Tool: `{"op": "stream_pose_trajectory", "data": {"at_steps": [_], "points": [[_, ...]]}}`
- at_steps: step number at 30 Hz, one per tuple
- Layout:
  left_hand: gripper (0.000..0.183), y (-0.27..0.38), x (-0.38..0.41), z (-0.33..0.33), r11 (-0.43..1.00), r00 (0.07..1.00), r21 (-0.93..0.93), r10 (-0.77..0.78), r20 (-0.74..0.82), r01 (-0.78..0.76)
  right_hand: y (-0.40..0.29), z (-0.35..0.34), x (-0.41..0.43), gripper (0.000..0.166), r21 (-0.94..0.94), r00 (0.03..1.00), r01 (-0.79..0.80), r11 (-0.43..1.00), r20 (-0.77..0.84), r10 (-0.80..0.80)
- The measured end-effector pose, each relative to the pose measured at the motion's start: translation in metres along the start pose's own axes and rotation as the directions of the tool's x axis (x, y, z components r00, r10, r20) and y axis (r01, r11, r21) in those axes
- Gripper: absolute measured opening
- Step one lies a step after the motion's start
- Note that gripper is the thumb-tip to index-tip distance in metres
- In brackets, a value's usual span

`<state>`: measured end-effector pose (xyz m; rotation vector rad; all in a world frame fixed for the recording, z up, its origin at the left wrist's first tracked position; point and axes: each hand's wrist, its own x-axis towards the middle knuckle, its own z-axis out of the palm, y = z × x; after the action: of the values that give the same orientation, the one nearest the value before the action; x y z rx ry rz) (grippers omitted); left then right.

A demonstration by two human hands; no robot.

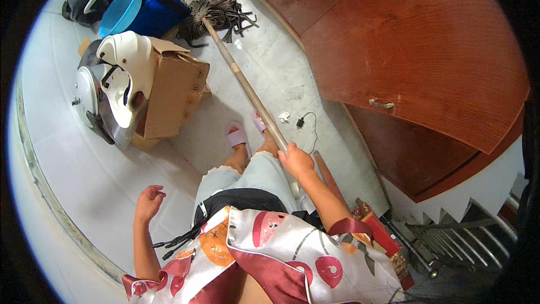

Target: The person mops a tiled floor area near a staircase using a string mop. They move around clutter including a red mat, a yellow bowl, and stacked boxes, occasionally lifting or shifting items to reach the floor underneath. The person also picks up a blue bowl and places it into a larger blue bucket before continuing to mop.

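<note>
My right hand (296, 161) grips the upper part of a mop's wooden handle (249, 86). The handle slants away across the floor to the dark grey strands of the mop head (219, 12), which lie spread on the pale tiles. My left hand (149, 203) hangs at my left side near the white wall, holding nothing, its fingers loosely bent and the thumb apart. Below the handle are my feet in pink slippers (237, 136). A bit of white litter (284, 117) and a small black adapter (300, 123) with a thin cord lie on the floor right of the handle.
To the left a cardboard box (175, 93) stands beside white helmets (139, 67). Behind it are a blue bucket (158, 17) and a light blue basin (122, 10). A reddish-brown wooden cabinet (405, 50) with a metal handle (381, 104) lines the right. Metal railings (460, 236) show lower right.
</note>
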<state>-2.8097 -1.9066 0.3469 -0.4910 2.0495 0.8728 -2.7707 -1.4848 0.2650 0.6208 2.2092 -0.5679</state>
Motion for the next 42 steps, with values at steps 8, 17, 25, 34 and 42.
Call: {"op": "stream_pose_trajectory", "data": {"at_steps": [8,17,25,34,42], "points": [[0.028,0.015,0.014,0.019,0.988,0.997,0.151,-0.002,0.079,-0.01,0.144,-0.015,-0.156,0.032,-0.158,0.978,-0.136,0.978,0.138,0.158],[0.03,0.019,0.014,0.027,0.994,0.991,0.015,-0.111,0.076,0.11,0.185,-0.043,-0.146,0.03,-0.341,0.976,-0.075,0.937,0.167,0.139],[0.029,0.02,-0.002,0.022,0.994,0.997,0.085,-0.069,0.03,0.066,0.04,-0.007,0.027,0.027,-0.022,0.996,0.036,0.999,0.083,-0.034],[0.029,0.04,0.024,0.018,0.972,0.993,0.213,0.083,0.085,-0.099,0.153,-0.033,-0.071,0.028,-0.252,0.969,-0.222,0.942,0.05,0.242],[0.028,0.059,0.044,0.038,0.984,0.979,0.136,0.088,0.182,-0.114,0.269,-0.039,-0.266,0.03,-0.539,0.917,-0.357,0.763,-0.047,0.396]]}}
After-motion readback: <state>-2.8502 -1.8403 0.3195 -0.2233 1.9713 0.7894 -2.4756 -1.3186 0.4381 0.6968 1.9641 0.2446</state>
